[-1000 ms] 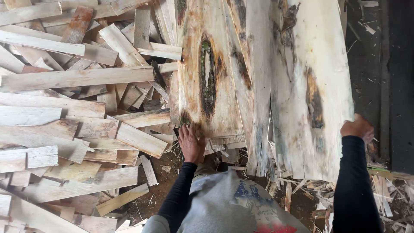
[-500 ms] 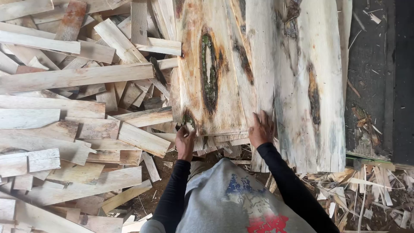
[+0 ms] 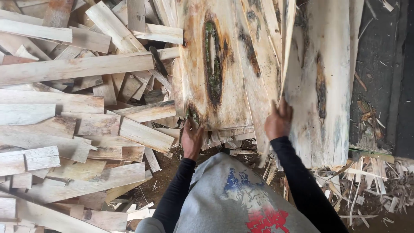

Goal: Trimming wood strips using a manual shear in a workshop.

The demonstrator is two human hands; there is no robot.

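Note:
A stack of thin pale wood veneer sheets (image 3: pixel 215 64) lies ahead of me, the top one marked by a long dark knot with green moss. My left hand (image 3: pixel 191 139) grips the near left corner of that top sheet. My right hand (image 3: pixel 278 122) holds a narrow veneer strip (image 3: pixel 282 51) tilted up on its edge between the knotted sheet and a wider stained sheet (image 3: pixel 321 86) to the right. Both arms are in black sleeves.
A loose heap of short wooden planks and offcuts (image 3: pixel 77 108) fills the left side. Splinters and veneer scraps (image 3: pixel 366 185) litter the ground at lower right. A dark floor strip (image 3: pixel 384 64) runs along the right edge.
My right hand came in from the far right edge of the wide sheet to the middle strip and has now tipped it up on edge. My left hand stayed at the corner.

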